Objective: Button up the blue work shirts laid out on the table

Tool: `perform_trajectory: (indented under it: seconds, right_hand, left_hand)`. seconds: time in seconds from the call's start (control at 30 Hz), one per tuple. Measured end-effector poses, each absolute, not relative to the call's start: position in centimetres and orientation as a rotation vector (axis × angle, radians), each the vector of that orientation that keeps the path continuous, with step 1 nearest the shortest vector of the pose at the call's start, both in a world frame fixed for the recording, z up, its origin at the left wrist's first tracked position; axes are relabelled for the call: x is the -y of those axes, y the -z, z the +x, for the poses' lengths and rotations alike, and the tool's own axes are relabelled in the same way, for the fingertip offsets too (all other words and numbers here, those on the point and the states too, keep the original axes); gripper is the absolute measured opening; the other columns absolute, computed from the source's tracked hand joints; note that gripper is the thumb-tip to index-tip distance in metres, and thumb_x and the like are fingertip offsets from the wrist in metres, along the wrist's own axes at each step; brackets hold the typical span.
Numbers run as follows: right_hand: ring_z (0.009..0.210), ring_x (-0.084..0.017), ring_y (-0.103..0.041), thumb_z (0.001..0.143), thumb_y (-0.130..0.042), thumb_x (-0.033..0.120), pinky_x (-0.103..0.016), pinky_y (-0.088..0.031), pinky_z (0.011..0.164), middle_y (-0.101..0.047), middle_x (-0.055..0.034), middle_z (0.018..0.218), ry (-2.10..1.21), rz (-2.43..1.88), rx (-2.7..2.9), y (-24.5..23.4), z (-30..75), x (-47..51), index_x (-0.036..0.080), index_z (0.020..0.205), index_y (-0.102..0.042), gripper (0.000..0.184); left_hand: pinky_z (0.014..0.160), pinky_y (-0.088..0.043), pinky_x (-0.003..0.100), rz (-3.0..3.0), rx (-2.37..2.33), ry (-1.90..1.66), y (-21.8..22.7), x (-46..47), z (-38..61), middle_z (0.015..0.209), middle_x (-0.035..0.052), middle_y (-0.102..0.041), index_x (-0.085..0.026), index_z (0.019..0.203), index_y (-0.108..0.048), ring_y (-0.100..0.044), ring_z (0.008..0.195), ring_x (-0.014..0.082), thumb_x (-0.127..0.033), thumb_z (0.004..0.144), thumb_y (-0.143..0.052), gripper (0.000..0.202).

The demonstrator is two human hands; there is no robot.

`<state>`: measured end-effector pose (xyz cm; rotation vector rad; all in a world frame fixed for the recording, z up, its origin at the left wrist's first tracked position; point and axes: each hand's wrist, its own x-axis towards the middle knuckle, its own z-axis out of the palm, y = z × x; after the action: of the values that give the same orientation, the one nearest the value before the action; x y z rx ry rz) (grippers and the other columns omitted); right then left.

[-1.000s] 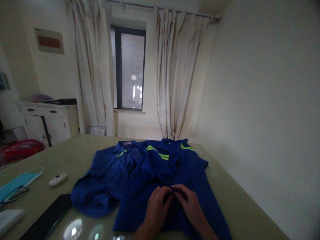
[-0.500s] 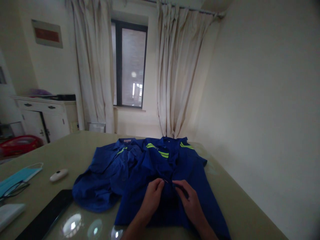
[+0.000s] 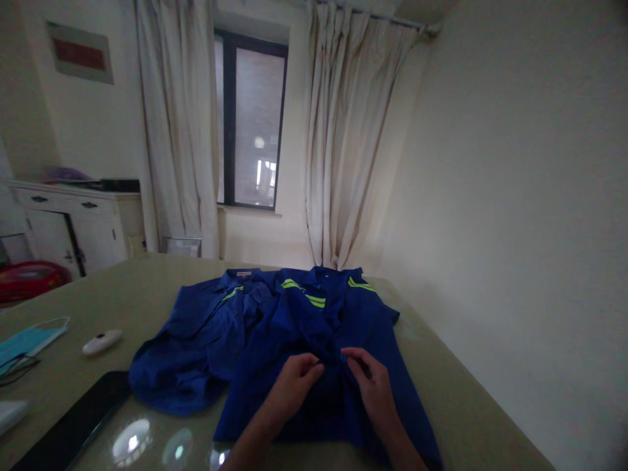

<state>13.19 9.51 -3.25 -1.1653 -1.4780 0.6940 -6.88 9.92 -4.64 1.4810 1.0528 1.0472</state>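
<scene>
A dark blue work shirt point(image 3: 275, 366) with yellow-green stripes lies face up, its collar toward the window and its front parted. My left hand point(image 3: 297, 383) is pinched at one front edge of it, thumb and forefinger together on the cloth. Across a small gap, my right hand point(image 3: 369, 383) grips the other front edge, where a small round blue button point(image 3: 343, 357) shows at the fingertips. Another blue shirt point(image 3: 196, 353), also striped, lies to the left, partly under the first.
On the table point(image 3: 471, 392) to the left are a black phone-like slab point(image 3: 73, 418), a white oval device point(image 3: 101, 342), a blue face mask point(image 3: 29, 347) and a dark cable. A wall point(image 3: 530, 229) runs along the right side. Curtains and a window stand behind.
My hands have moved slightly apart, and the button now shows at my right fingertips. The whole view has shifted a little, with the table items sliding left.
</scene>
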Motion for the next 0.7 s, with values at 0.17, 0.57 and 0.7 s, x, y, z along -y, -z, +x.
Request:
perform_trajectory:
  seconds: [0.17, 0.57, 0.7]
  right_hand:
    - [0.095, -0.030, -0.070, 0.081, -0.069, 0.061, -0.038, -0.055, 0.087, -0.078, -0.0098, 0.097, -0.790, -1.177, 1.366, 2.9, 13.2, -9.6, 0.020, 0.095, -0.080, 0.044]
    - [0.094, -0.027, -0.072, 0.079, -0.075, 0.038, -0.036, -0.054, 0.088, -0.079, -0.0064, 0.098, -0.869, -1.159, 1.559, 2.3, 11.8, -8.8, 0.023, 0.100, -0.080, 0.026]
    - [0.091, -0.027, -0.072, 0.079, -0.075, 0.038, -0.036, -0.055, 0.085, -0.079, -0.0059, 0.094, -0.860, -1.188, 1.582, 2.2, 11.7, -8.8, 0.022, 0.096, -0.080, 0.024]
  left_hand:
    - [0.067, -0.038, 0.024, 1.585, -1.074, -1.188, 4.5, -9.7, -6.6, 0.074, -0.0030, -0.057, -0.018, 0.081, -0.061, -0.049, 0.073, 0.0140, -0.051, 0.093, -0.053, 0.036]
    - [0.064, -0.040, 0.024, 1.468, -0.963, -0.818, 5.7, -9.3, -8.3, 0.076, -0.0030, -0.062, -0.016, 0.106, -0.074, -0.053, 0.069, 0.0119, -0.034, 0.062, -0.086, 0.048]
    - [0.064, -0.039, 0.023, 1.544, -1.018, -0.793, 6.0, -9.3, -8.5, 0.071, -0.0049, -0.058, -0.017, 0.104, -0.075, -0.049, 0.068, 0.0119, -0.033, 0.057, -0.089, 0.052]
